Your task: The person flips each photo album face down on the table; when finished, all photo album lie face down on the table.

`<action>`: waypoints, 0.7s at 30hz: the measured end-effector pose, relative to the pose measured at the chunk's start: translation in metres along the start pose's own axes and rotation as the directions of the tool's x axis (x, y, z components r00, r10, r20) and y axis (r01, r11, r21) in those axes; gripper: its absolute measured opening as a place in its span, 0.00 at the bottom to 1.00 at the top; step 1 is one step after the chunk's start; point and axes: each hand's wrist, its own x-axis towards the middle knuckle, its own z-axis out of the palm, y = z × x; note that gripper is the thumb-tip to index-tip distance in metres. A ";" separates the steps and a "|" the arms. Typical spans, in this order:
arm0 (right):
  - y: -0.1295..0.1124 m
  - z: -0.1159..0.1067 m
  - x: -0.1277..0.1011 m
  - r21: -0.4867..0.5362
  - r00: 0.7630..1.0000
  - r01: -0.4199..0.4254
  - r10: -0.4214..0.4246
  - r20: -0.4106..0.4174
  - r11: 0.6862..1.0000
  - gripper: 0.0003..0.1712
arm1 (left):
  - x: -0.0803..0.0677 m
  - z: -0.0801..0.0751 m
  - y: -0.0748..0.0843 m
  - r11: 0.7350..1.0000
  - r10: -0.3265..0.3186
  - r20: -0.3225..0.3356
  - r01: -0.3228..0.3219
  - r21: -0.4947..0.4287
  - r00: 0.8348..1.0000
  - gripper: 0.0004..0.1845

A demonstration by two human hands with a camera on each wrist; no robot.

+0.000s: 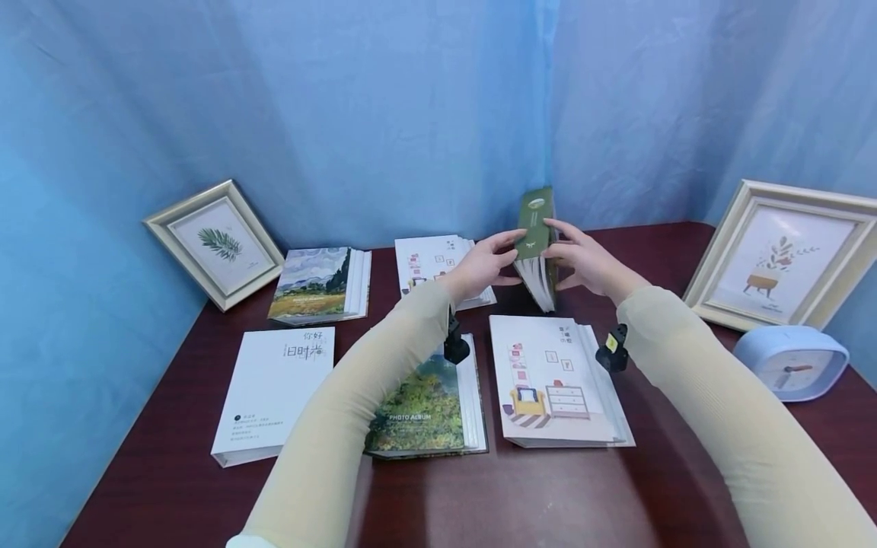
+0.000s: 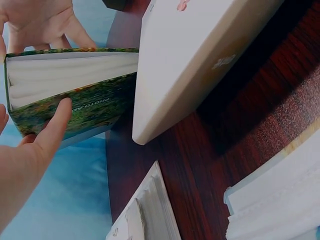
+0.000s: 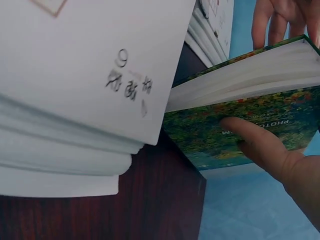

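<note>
A photo album (image 1: 534, 228) with a dark green spine and a painted garden cover stands on end near the back of the table, its pages slightly fanned. My left hand (image 1: 483, 266) holds it from the left, fingers at the spine and thumb lower down along the cover. From the other side my right hand (image 1: 585, 262) grips it, fingertips on the spine. In the left wrist view my left thumb (image 2: 56, 125) lies against the album's cover (image 2: 95, 105). The right wrist view has my right thumb (image 3: 250, 135) pressed on the opposite cover (image 3: 200, 135).
Flat albums lie around: a white furniture-print one (image 1: 548, 365), a similar one behind (image 1: 428, 255), a green painted one (image 1: 418, 418), a landscape one (image 1: 311, 285) and a plain white one (image 1: 274, 388). Picture frames stand left (image 1: 222, 243) and right (image 1: 781, 255), with a blue clock (image 1: 791, 361).
</note>
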 end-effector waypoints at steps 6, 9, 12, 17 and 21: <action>0.010 -0.008 -0.003 0.032 0.999 -0.005 0.004 0.044 0.999 0.42 | -0.001 0.004 -0.003 1.000 0.015 -0.012 -0.015 0.017 1.000 0.25; 0.011 -0.012 -0.005 0.034 0.998 0.003 -0.006 0.070 0.999 0.41 | -0.002 0.006 -0.003 1.000 0.016 -0.013 -0.016 0.023 1.000 0.25; 0.009 -0.016 -0.008 0.025 0.996 0.005 -0.007 0.088 1.000 0.41 | 0.000 0.009 -0.004 1.000 0.024 -0.012 -0.024 0.016 1.000 0.26; 0.004 -0.020 -0.012 0.015 0.996 -0.002 0.000 0.094 1.000 0.40 | 0.002 0.013 -0.005 1.000 0.020 0.001 -0.020 -0.008 1.000 0.29; 0.001 -0.020 -0.013 0.022 0.996 -0.010 0.008 0.093 1.000 0.39 | 0.004 0.015 -0.004 0.999 -0.023 0.028 0.024 -0.027 0.999 0.29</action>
